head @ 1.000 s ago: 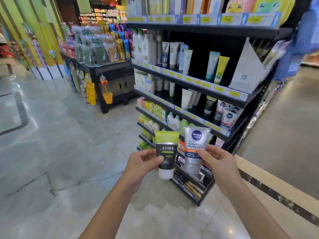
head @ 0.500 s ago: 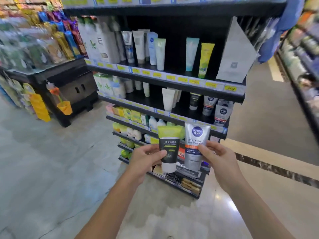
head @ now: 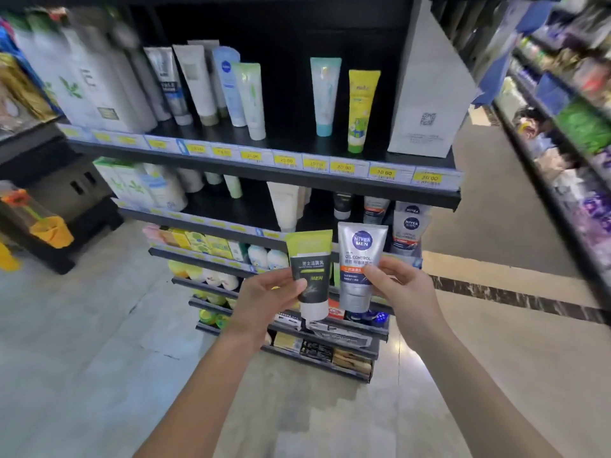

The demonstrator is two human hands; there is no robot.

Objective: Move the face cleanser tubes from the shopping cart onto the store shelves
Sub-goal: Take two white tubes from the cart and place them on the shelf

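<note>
Facing shelves (head: 330,186), left hand (head: 264,300) grips green-black tube (head: 310,259), right hand (head: 405,289) grips silver tube (head: 361,256).

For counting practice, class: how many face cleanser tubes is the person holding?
2. The green-and-black tube is in the left hand; the silver Nivea Men tube is in the right hand. Another could be hidden behind either.

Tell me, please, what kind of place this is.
Probably a supermarket skincare aisle: black shelves edged with yellow price tags, cleanser tubes standing in rows, and another stocked rack at the right.
</note>
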